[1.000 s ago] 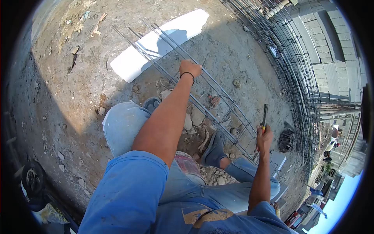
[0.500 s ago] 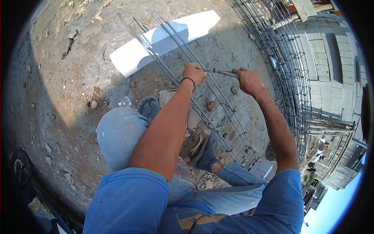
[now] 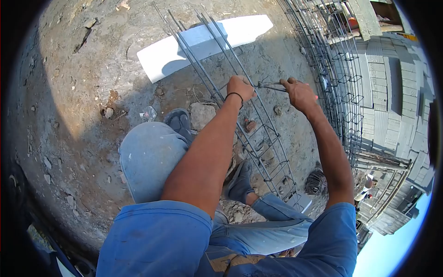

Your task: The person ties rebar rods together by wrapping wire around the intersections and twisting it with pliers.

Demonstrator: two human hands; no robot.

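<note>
A long, narrow rebar cage of steel bars and square stirrups slants across the ground in front of me. My left hand is closed on it at its right-hand bar, fingers curled; the exact grip is partly hidden. From the right, my right hand grips the handles of a pair of pincers. Their jaws are close beside the same bar, just right of my left hand's fingertips. Whether the jaws hold a thin wire is too small to tell.
A white board lies under the bars' far ends. More rebar cages are stacked on the right beside grey blocks. A bundle of dark metal pieces lies near my right forearm. Stones, including a flat one, surround my shoes.
My view has shifted, so the cage, board and both hands appear farther right. My left hand stays on the bar and the pincers remain beside it.
</note>
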